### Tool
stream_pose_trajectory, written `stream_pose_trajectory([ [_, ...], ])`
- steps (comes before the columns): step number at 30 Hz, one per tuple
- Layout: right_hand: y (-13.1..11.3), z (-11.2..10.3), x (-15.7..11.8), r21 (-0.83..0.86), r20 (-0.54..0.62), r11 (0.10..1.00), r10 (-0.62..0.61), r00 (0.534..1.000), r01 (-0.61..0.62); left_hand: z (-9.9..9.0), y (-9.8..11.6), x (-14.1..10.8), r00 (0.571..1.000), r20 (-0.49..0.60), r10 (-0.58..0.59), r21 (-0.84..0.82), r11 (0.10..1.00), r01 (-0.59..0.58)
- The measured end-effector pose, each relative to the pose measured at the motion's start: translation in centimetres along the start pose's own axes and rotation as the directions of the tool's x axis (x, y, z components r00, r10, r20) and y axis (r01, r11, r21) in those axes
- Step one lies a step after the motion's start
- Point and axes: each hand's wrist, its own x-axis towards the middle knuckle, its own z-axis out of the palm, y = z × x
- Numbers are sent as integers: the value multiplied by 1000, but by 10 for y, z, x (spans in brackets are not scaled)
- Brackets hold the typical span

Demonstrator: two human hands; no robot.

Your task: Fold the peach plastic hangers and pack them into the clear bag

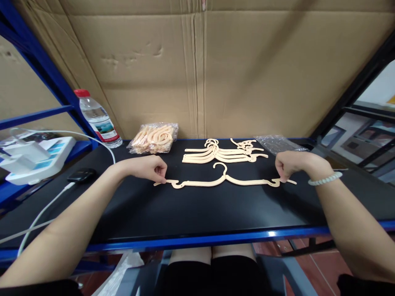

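The left hand [151,168] pinches the thin left end of a cream-coloured plastic clothes hanger [206,183] between thumb and fingers, and the right hand [288,166], with a pale beaded bracelet [325,179] at its wrist, pinches the matching piece at the other end. The hanger lies stretched between the two hands over the black flat surface [197,213] with a blue front edge, its curved hook pointing toward the tall brown cardboard sheet [148,61] behind. Just beyond the hook, a group of cream plastic hangers [200,158] lies overlapped, their hooks bunched together, with small loose-looking cream pieces [245,144] around the right ends. To the left of this group sits a clear plastic bag filled with cream plastic parts [154,137]; to the right lies a crumpled clear plastic wrapper [279,144]. Farther left stand a clear water bottle with a red cap [100,119], a white power strip [46,158] with plugs in it, and a small black device [82,175] near a white cable [46,209].
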Motion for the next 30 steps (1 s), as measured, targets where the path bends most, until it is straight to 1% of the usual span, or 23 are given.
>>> stream_pose_trajectory([
  [6, 1, 0, 1, 31, 6, 999, -23, 1000, 23, -2, -1, -2, 999, 32, -24, 10, 1000, 23],
  [10, 2, -1, 3, 59, -3, 998, -27, 1000, 27, -2, -4, -2, 999, 31, -40, 31, 999, 39],
  [13, 2, -1, 4, 70, -10, 997, -26, 1000, 27, -2, -6, -1, 999, 10, -53, 50, 997, 52],
  [16, 2, -1, 6, 71, -3, 997, -26, 1000, 26, -2, -7, 1, 997, -6, -72, 55, 996, 72],
  [21, 6, -1, 10, 55, 2, 998, -18, 1000, 18, -2, -5, -1, 996, 14, -85, 35, 996, 85],
  [27, 7, 3, 12, 43, -11, 999, -23, 1000, 24, -4, -5, -5, 997, 35, -74, 23, 997, 74],
  [29, 8, 3, 11, 34, -21, 999, -23, 1000, 24, -5, -6, -6, 998, 8, -57, 31, 998, 56],
  [30, 9, 3, 10, 30, -26, 999, -24, 999, 24, -6, -6, -6, 999, -30, -41, 37, 998, 42],
])
